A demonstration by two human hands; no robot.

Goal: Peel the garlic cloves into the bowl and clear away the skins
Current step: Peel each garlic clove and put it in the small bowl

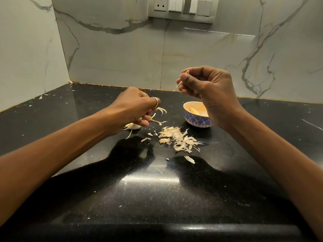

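Nearest, a heap of papery skins [178,140] lies on the black countertop [139,189]. Just beyond it, the left hand [134,109] pinches a shred of skin low over the counter, an unpeeled clove [132,126] beneath it. The small blue-patterned bowl [197,119] holds a peeled clove [194,111]. Above it, the raised right hand [206,84] is closed, pinching a pale garlic piece [180,82].

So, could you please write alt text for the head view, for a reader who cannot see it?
Two bare hands peel garlic over a black counter: the right hand holds a clove raised, the left hand pinches skin low down. Between them lie a pile of skins and a small blue bowl with a peeled clove.
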